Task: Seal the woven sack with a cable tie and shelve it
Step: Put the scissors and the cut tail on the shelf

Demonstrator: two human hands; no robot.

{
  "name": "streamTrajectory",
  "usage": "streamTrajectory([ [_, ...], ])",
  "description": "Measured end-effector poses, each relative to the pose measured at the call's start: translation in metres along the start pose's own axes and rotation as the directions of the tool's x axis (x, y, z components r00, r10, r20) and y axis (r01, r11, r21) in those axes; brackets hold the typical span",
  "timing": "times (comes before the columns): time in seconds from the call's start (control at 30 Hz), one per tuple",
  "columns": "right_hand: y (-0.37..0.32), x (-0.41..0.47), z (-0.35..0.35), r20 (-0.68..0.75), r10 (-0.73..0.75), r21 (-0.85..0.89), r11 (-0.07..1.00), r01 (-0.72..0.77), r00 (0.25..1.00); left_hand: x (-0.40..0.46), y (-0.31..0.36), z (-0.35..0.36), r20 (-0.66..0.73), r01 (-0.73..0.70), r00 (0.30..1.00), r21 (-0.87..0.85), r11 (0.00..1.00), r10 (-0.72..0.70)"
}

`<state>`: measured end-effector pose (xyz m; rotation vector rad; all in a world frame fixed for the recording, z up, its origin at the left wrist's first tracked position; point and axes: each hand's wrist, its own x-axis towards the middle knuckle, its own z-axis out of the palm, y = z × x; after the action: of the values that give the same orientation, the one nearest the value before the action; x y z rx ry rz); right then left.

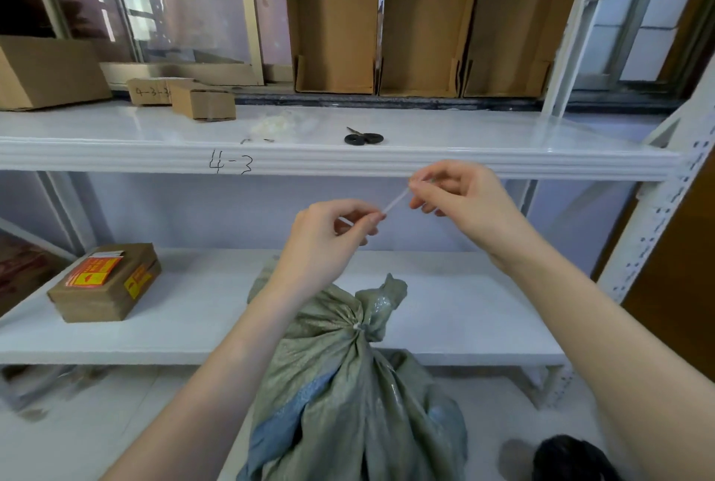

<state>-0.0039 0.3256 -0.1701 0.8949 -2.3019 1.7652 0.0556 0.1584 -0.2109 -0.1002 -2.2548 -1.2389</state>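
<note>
Both my hands, left hand (332,225) and right hand (456,198), pinched a white cable tie (394,204) slanting toward upper right, above the tied sack (348,364) at lower centre.

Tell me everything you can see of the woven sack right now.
The woven sack is grey-green, slightly shiny plastic weave, with a blue patch on its lower left side. It stands upright on the floor in front of the lower shelf. Its neck is gathered and cinched by a pale tie, the loose top flaring above. Neither hand touches it; the left forearm crosses in front of it.
</note>
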Motion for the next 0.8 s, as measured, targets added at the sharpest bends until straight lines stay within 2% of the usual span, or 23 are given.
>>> streamTrajectory([
  [0.2,0.027,-0.027,-0.018,-0.029,0.015,-0.101,0.995,-0.018,0.999,-0.016,-0.009,0.031,0.135,-0.012,0.991,0.067,0.998,0.003],
  [0.3,0.043,-0.038,-0.028,-0.072,0.016,-0.183,0.983,-0.029,0.997,-0.021,-0.014,0.048,0.147,-0.039,0.989,0.133,0.990,0.020],
  [0.57,0.104,-0.073,-0.070,-0.194,0.108,-0.301,0.939,-0.164,0.975,-0.032,-0.029,0.116,0.224,-0.014,0.975,0.146,0.989,-0.019],
  [0.8,0.172,-0.115,-0.112,-0.260,0.231,-0.360,0.877,-0.317,0.937,-0.053,-0.042,0.205,0.469,-0.122,0.882,0.157,0.980,0.035],
])
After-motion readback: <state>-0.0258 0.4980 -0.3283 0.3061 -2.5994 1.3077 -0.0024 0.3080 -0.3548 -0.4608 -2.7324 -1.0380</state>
